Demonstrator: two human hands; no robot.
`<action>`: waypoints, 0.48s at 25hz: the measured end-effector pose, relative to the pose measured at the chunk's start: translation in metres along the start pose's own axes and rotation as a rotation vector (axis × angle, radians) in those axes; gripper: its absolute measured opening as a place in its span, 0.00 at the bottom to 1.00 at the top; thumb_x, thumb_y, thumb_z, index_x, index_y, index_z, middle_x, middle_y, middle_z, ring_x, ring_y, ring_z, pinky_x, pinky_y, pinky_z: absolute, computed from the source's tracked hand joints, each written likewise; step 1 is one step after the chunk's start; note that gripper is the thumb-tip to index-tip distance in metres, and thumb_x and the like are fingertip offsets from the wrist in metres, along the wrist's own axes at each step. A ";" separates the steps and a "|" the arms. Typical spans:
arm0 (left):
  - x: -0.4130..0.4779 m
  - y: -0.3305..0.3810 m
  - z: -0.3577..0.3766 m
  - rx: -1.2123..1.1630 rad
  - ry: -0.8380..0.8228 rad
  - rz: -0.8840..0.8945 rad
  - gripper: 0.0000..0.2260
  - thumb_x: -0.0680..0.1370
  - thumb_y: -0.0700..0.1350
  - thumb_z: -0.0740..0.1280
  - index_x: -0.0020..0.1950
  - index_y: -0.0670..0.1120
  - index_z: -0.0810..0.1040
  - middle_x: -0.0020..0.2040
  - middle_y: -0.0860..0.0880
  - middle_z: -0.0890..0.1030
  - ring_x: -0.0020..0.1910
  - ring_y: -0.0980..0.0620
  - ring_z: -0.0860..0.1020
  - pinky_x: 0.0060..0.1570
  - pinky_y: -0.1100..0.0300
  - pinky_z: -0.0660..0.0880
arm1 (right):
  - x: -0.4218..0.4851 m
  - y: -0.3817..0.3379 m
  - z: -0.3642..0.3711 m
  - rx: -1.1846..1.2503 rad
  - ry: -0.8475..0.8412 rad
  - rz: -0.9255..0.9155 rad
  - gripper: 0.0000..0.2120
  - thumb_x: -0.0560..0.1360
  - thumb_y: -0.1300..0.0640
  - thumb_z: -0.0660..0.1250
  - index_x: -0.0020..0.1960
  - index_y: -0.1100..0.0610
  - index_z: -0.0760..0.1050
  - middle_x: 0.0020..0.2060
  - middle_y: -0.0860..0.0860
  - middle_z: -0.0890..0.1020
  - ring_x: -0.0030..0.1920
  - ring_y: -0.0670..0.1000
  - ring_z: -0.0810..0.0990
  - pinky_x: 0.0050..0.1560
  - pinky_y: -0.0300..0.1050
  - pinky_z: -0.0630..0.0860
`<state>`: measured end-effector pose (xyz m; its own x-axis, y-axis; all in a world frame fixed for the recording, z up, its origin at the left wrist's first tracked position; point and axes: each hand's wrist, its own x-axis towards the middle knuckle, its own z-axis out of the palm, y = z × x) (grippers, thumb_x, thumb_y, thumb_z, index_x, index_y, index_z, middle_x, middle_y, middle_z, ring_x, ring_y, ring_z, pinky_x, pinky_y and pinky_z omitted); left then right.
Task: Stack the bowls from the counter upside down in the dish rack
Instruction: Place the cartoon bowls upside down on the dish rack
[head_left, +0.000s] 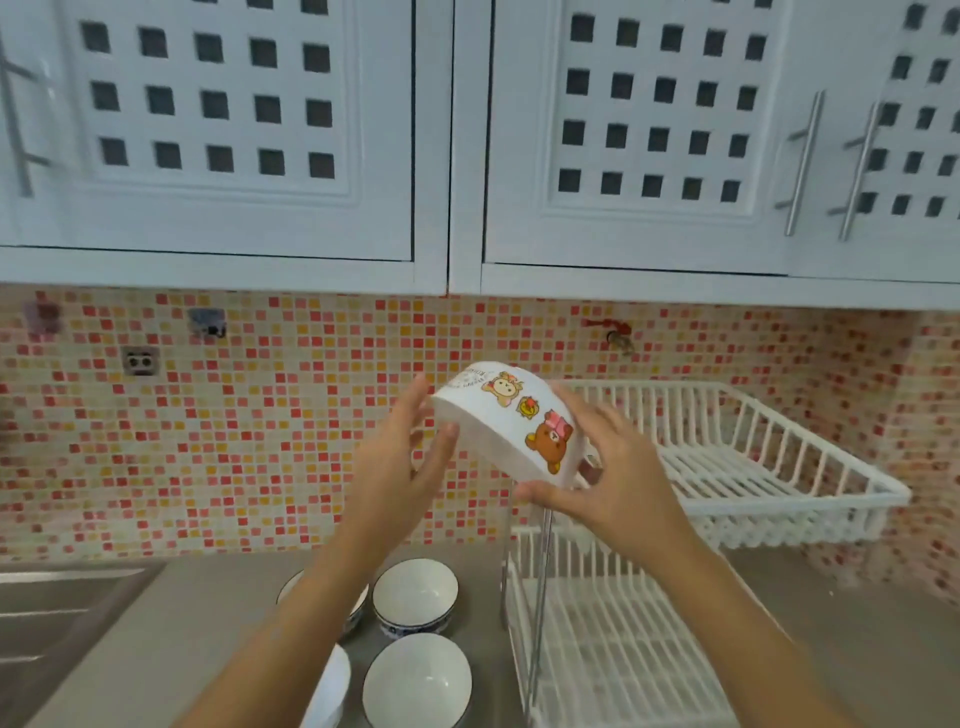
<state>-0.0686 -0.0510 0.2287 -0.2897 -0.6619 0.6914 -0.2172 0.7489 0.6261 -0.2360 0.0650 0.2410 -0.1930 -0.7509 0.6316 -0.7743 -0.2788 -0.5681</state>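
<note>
While the cartoon bowl (511, 418) was up in the air between both hands, it sat tilted w/ its foot toward the wall and its mouth facing down-left, roughly mid-flip, just left of the dish rack's upper basket (769, 452). Right hand (618, 483) cupped the rim and side from the right, thumb under the lower edge, fingers wrapped round the back; that hand carried the load. Left hand (402, 467) was spread, fingers straight, palm against the open mouth side, more steadying than gripping; can't tell how firmly it pressed.

Bowl looked like glazed ceramic or melamine: stiff, smooth, prob. slippery if wet, breakable if ceramic. Light enough for one hand, by the look. Best hold is across the rim w/ thumb on one wall and fingers on the opposite, not on the slick printed belly.

Both rack tiers, upper basket and lower tier (623, 639), were bare of bowls. Four more bowls stood mouth-up on the counter (208, 597): blue-rimmed bowl (415, 597), dark-rimmed bowl (417, 680), two others partly hidden by the left forearm.
</note>
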 end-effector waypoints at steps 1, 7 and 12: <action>0.012 0.011 0.000 0.047 -0.027 0.100 0.27 0.78 0.55 0.61 0.75 0.50 0.59 0.65 0.55 0.72 0.58 0.60 0.72 0.52 0.59 0.77 | 0.008 0.002 -0.019 -0.072 -0.018 -0.042 0.47 0.55 0.31 0.70 0.71 0.36 0.57 0.54 0.30 0.67 0.56 0.39 0.72 0.52 0.33 0.78; 0.070 0.056 0.089 0.311 -0.456 0.449 0.35 0.73 0.50 0.67 0.76 0.54 0.55 0.76 0.58 0.58 0.70 0.55 0.68 0.67 0.55 0.68 | 0.052 0.104 -0.124 -0.423 -0.177 -0.298 0.44 0.63 0.42 0.75 0.72 0.39 0.55 0.60 0.40 0.68 0.56 0.38 0.68 0.53 0.24 0.72; 0.093 0.054 0.130 0.423 -0.617 0.383 0.38 0.68 0.49 0.75 0.73 0.53 0.59 0.68 0.53 0.69 0.58 0.57 0.69 0.57 0.65 0.68 | 0.081 0.155 -0.139 -0.626 -0.315 -0.451 0.47 0.62 0.47 0.79 0.73 0.45 0.58 0.65 0.46 0.68 0.60 0.38 0.65 0.56 0.29 0.68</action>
<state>-0.2283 -0.0685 0.2801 -0.8454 -0.3159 0.4307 -0.2956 0.9483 0.1154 -0.4555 0.0443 0.2777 0.3216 -0.8050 0.4986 -0.9468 -0.2784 0.1612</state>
